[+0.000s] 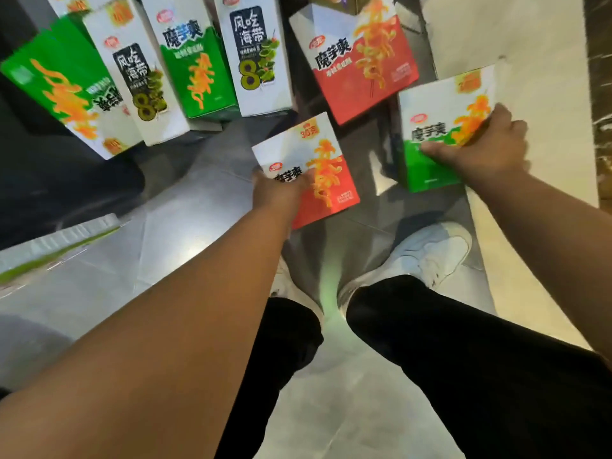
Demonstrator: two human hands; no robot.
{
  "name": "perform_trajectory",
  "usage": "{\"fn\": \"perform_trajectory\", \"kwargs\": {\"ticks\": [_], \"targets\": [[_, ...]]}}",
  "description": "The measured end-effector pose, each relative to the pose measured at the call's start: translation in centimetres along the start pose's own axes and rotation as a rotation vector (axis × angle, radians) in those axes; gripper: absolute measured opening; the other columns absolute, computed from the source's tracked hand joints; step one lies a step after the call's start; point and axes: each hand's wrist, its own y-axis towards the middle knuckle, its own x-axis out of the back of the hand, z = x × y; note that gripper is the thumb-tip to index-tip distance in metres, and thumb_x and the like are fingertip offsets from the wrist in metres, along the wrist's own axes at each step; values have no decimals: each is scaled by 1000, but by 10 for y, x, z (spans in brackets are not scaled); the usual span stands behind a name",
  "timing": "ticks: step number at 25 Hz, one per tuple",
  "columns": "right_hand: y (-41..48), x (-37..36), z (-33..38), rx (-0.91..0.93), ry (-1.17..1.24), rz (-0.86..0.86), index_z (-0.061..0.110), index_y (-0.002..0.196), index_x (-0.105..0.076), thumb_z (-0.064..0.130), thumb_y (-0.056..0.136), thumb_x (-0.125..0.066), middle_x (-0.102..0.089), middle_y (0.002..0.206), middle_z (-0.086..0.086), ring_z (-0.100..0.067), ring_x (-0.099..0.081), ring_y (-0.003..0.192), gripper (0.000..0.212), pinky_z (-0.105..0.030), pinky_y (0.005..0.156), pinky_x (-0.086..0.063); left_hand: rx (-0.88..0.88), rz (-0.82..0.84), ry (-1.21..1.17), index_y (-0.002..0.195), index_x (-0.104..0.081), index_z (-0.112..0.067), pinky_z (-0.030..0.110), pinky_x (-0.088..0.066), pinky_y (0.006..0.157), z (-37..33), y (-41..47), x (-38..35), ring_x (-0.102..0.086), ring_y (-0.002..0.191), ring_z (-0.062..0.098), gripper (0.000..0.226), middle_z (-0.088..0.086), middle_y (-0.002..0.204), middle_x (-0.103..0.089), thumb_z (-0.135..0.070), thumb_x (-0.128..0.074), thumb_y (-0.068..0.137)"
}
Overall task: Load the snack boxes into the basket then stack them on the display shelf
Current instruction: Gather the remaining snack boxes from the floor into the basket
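At frame centre, the left hand (276, 190) grips a red snack box (318, 160); the right hand (486, 147) clamps a green snack box (430, 134). Probably loading; no basket visible, so it needs finding.

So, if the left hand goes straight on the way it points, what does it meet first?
Probably the big red box, just beyond the small red box that the left hand holds. Depth is unclear.
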Motion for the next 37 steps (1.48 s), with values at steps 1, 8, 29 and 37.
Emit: {"fn": "perform_trajectory", "kwargs": {"ticks": [1, 8, 29, 37], "targets": [[-7, -9, 0, 21, 85, 39, 18, 142, -34, 62, 59, -83, -42, 138, -16, -37, -43, 128, 106, -53, 105, -37, -2, 34, 3, 118, -40, -22, 46, -54, 94, 1, 2, -1, -63, 104, 22, 61, -5, 106, -60, -26, -84, 76], [-43, -34, -1, 79, 509, 269, 30, 115, -35, 35, 70, -86, -61, 111, 8, -11, -62, 103, 68, -38, 96, -51, -39, 137, 10, 120, -36, -22, 44, -55, 91, -7, -2, 9, -65, 105, 23, 53, -1, 111, -62, -23, -77, 85], [-486, 394, 79, 98, 916, 531, 31, 132, -47, 71, 45, -83, -70, 119, -1, -28, -70, 102, 102, -56, 91, -52, -409, 239, -469, 113, -46, -28, 51, -57, 87, -125, -525, 331, -69, 100, 22, 34, 9, 120, -66, -36, -65, 86], [-565, 502, 105, 458, 666, 786, 22, 133, -54, 66, 35, -89, -70, 119, -7, -30, -70, 103, 113, -52, 89, -55, -538, 150, -784, 135, -48, -18, 40, -56, 87, -62, -683, 375, -68, 104, 24, 58, 6, 121, -69, -20, -64, 80]]}}
